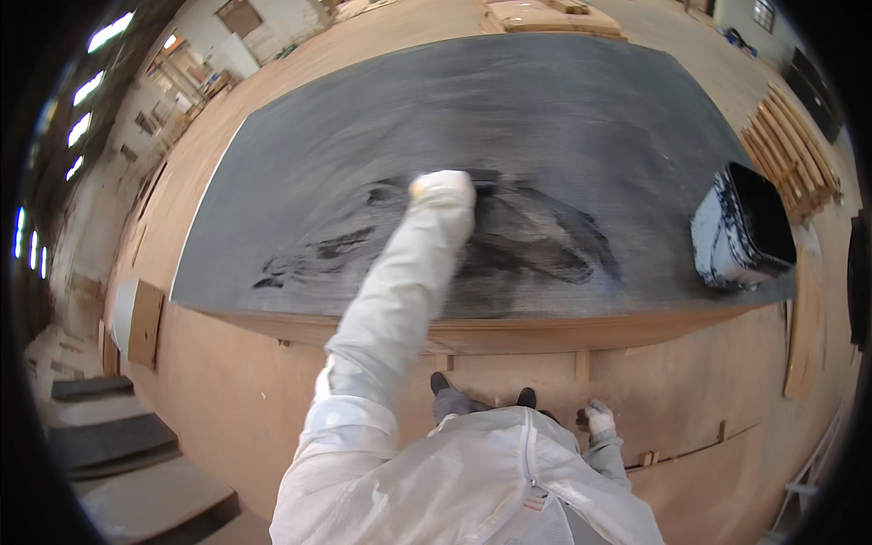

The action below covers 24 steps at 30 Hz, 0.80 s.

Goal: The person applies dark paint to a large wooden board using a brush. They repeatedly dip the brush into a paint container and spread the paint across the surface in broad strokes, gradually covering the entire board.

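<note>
My left arm, in a pale sleeve, reaches out over a large dark-coated panel. The white-gloved left hand, blurred, is closed round a dark flat tool that meets the panel; its kind is hard to make out. Wet black smears spread around and below this hand. Low at my right side hangs my right hand, in a light glove with dark-stained fingertips. Its fingers look loosely apart, holding nothing I can see. At the panel's right end stands a square bucket, streaked with black and dark inside.
The panel tops a thick stack of boards with its edge toward me. Bundled wooden strips lie to the right. More boards are stacked beyond. Dark-topped slabs sit at lower left, near a leaning board.
</note>
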{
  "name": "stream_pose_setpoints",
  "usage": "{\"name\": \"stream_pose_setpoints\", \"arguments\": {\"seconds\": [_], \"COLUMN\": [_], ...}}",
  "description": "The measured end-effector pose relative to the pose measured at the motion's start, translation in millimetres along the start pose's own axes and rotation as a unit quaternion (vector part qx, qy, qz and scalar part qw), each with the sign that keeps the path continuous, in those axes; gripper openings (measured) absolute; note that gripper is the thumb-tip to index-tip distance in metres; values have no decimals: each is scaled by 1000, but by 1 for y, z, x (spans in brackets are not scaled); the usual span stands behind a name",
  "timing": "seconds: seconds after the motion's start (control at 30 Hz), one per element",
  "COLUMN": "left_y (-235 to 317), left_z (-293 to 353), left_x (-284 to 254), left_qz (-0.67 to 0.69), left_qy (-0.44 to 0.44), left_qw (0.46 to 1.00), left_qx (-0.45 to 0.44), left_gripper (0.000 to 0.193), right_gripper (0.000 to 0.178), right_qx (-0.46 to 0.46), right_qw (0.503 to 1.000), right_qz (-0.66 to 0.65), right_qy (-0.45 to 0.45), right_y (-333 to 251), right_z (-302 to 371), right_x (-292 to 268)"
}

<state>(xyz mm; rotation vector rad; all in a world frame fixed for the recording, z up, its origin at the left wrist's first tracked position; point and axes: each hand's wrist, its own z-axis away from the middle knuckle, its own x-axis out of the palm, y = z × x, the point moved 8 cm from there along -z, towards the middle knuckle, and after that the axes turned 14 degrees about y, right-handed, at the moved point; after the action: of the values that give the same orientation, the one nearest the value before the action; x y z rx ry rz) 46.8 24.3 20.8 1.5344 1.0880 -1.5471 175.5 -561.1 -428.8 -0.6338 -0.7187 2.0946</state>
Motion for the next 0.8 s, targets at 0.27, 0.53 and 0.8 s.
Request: {"name": "stream_pose_setpoints", "arguments": {"seconds": [0.27, 0.53, 0.8], "left_y": [1, 55, -140], "left_z": [-9, -10, 73], "left_x": [-1, 36, 4], "left_qz": [-33, 33, 57], "left_qy": [-105, -79, -72], "left_qw": [993, 989, 993], "left_qx": [53, 119, -73], "left_gripper": [37, 41, 25], "right_gripper": [25, 46, 29], "right_qx": [-7, -41, -18], "right_qw": [997, 979, 990], "right_qz": [75, 178, 100], "right_qy": [-20, -87, -98], "right_y": [-29, -32, -42], "right_z": [8, 1, -35], "right_x": [45, 120, 123]}}
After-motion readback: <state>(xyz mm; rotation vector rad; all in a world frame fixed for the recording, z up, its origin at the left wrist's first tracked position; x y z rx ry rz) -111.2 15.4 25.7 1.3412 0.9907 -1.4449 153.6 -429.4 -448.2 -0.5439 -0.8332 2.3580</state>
